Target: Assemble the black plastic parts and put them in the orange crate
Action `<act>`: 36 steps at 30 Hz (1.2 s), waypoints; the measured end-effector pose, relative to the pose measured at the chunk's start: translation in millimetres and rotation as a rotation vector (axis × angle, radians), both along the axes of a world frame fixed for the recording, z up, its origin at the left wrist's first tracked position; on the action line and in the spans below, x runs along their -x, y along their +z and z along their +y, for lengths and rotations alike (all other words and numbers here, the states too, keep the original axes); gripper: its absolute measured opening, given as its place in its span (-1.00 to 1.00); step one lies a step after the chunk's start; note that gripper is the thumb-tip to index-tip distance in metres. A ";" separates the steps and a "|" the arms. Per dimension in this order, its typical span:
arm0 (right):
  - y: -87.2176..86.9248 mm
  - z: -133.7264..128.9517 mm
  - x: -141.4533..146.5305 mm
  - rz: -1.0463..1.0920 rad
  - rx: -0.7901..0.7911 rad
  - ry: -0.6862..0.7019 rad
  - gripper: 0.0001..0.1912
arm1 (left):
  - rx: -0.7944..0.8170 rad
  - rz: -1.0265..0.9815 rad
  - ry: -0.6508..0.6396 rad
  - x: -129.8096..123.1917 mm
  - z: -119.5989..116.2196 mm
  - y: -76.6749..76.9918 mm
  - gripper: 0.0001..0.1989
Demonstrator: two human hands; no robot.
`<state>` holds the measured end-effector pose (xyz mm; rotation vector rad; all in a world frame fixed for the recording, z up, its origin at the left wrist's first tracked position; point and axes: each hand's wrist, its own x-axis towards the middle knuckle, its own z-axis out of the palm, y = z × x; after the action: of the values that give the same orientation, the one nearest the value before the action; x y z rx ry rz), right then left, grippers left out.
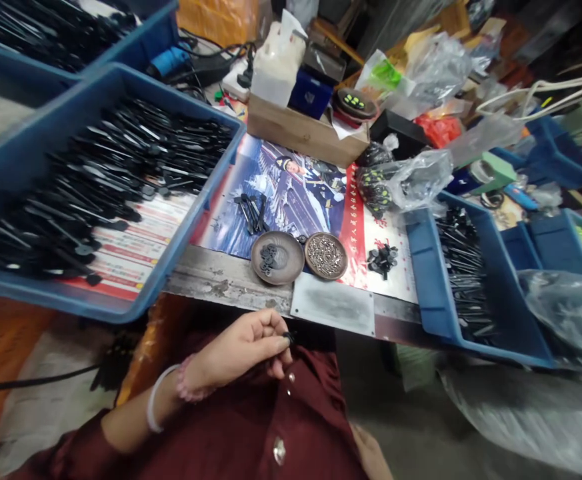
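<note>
The left hand (257,343) pinches a black part (289,337) near the table edge (225,285), apparently a handling step whose next move calls for steady fingertips; the low right hand (371,455) I cannot tell.

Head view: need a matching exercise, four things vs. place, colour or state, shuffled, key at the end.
Things
1. Left hand
2. Left brown dish
3. Right brown dish
4. Metal plate

Place, colour or state
A. Filled with shiny metal bits
B. Thumb and fingers pinching a small dark piece
C. Flat, grey, rectangular
D. Holding a cluster of dark parts, some of its bottom bare

Pairs: 1-B, 2-D, 3-A, 4-C
</note>
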<state>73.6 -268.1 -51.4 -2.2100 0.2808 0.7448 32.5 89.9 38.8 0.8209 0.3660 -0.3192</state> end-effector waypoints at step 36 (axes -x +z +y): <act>98.5 240.8 -71.2 0.212 -1.022 0.490 -0.56 | 0.056 -0.069 0.529 -39.9 12.5 28.6 -0.78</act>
<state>144.8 -27.3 47.0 -1.2143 -0.4772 1.0724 72.4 102.4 67.4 0.6499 0.4915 0.1909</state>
